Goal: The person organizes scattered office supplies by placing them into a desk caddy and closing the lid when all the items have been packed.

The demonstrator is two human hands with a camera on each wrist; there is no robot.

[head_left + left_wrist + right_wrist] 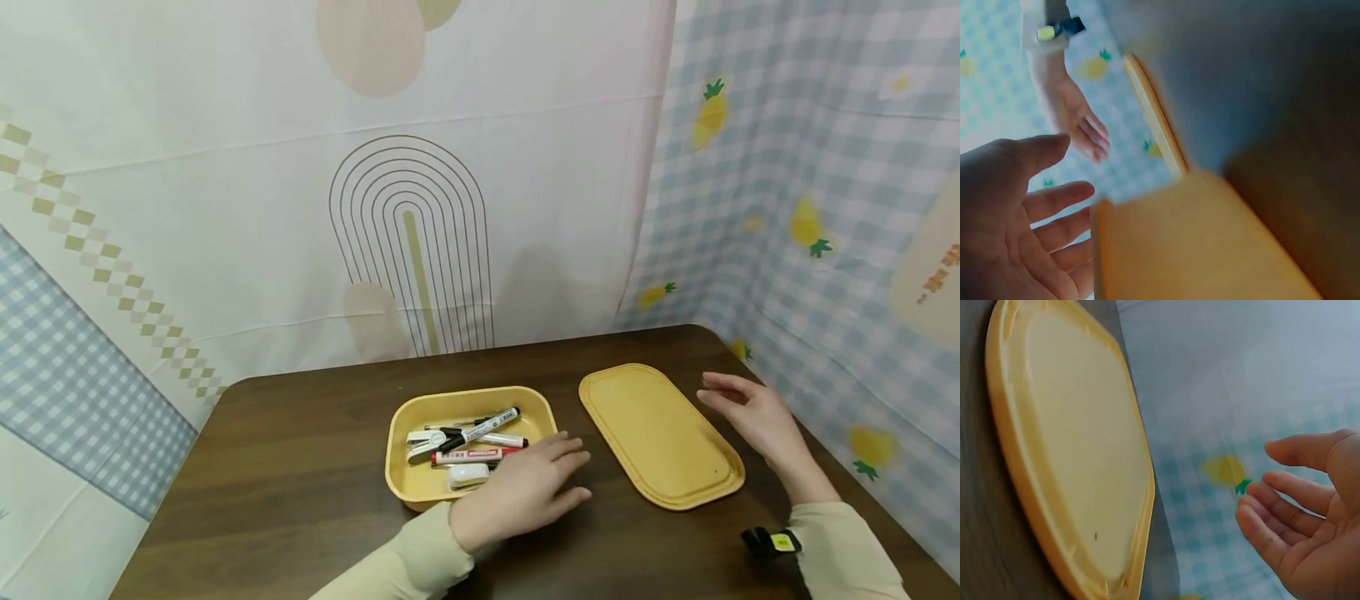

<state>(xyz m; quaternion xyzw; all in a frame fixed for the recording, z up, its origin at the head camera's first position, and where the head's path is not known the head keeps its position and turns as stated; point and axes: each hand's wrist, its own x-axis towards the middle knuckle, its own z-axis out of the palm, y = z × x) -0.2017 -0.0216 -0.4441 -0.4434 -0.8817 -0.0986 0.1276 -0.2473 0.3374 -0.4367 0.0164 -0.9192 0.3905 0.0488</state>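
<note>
A yellow box [405, 417] sits on the dark wooden table [300, 467] and holds several marker pens [480, 433] and a white eraser [468, 476]. My left hand [525, 492] lies flat by the box's front right corner, fingers straight, holding nothing; the left wrist view shows this left hand [1016, 231] beside the box wall [1197, 250]. The yellow lid [660, 433] lies flat to the right of the box. My right hand [750, 412] hovers open just past the lid's right edge, apart from it. In the right wrist view the lid [1066, 444] is left of the right hand [1304, 512].
Patterned cloth screens [810, 183] close off the back and right of the table. The table's left half [262, 500] is bare wood. A small black and yellow band [772, 542] sits at my right wrist.
</note>
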